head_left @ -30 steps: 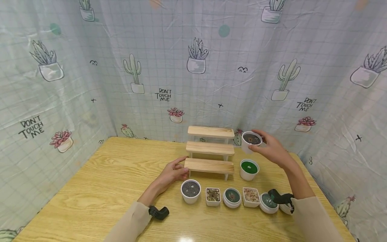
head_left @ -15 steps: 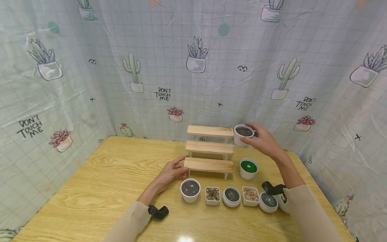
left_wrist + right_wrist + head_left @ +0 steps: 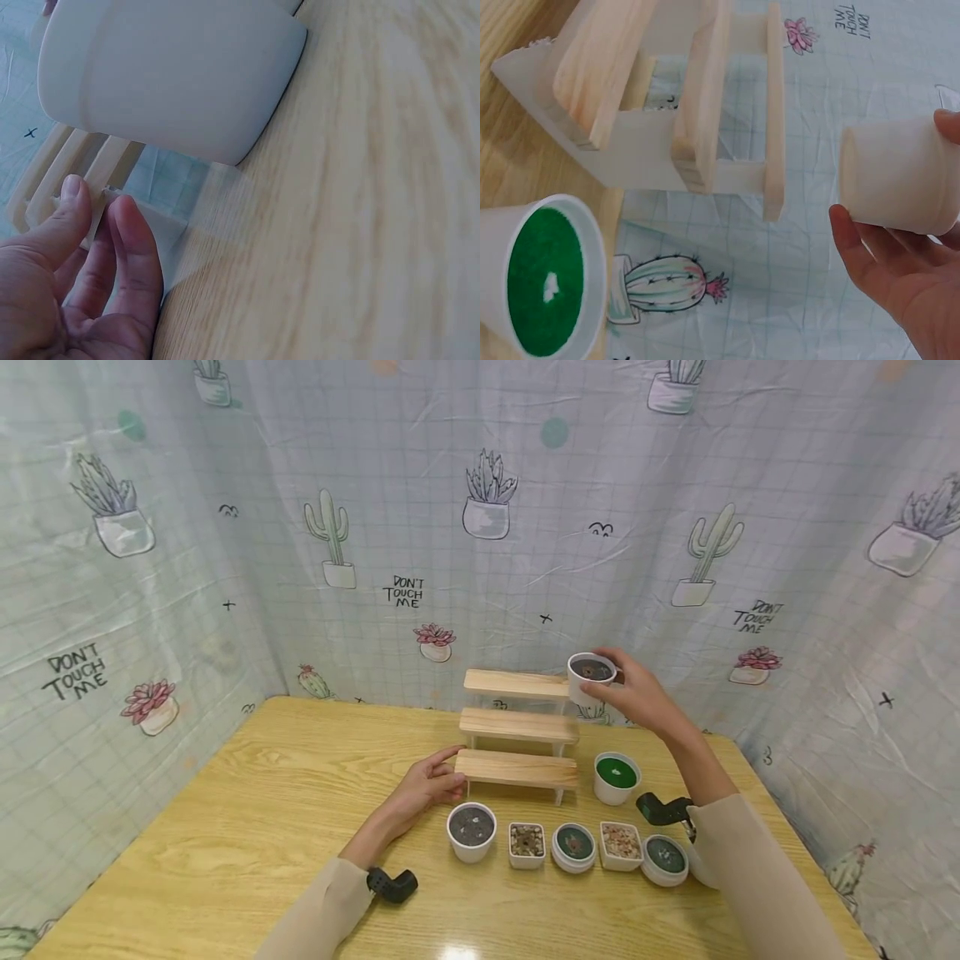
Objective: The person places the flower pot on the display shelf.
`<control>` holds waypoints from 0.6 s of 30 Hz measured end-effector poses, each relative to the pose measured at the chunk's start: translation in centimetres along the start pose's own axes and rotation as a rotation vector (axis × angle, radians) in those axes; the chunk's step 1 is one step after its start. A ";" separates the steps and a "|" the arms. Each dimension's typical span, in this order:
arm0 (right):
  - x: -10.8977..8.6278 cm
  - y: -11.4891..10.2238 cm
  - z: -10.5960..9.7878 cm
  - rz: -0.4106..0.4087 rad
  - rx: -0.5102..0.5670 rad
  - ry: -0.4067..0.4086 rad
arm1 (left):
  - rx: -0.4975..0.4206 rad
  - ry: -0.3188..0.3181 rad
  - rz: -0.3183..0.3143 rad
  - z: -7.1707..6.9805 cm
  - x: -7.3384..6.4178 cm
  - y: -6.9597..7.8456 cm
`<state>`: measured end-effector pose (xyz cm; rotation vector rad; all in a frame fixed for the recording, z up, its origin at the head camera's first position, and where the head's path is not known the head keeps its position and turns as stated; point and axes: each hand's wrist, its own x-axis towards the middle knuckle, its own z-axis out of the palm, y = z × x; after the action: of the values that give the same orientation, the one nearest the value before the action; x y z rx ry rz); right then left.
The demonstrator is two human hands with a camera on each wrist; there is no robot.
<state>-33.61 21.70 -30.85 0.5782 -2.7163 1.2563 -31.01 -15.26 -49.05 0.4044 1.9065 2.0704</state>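
- Head view: the right grip (image 3: 633, 693) is curled partway, as wide as the dark pot (image 3: 591, 677) it holds, thumb on the near side, fingers behind. The pot lies at that grip's left, raised off the table (image 3: 300, 843), rim up.
- Head view: from the right grip, the top board (image 3: 513, 682) of the stand (image 3: 517, 725) runs away leftward, its long axis side to side; the pot covers its right end. The right grip is much the nearer to that board.
- Head view: the left grip (image 3: 422, 792) is at the left end of the low board (image 3: 517, 768). The grey pot (image 3: 472, 831) stands just in front of that grip; the green pot (image 3: 617, 777) stands below the right grip.
- Left wrist view: the left grip is nearly closed, thumb and fingertips pinching the stand's end.
- Right wrist view: the dark pot's base faces the top board's level with a gap between, so the two are apart. That gap looks like the relation that counts; whether the base is squarely over the board I cannot tell.
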 end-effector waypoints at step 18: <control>3.4 -2.1 1.4 -0.026 0.021 -0.003 | -0.020 0.004 -0.004 0.1 0.1 0.0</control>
<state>-35.90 18.41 -29.44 0.6155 -2.6921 1.2800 -31.05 -15.16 -49.02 0.3915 1.8860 2.0871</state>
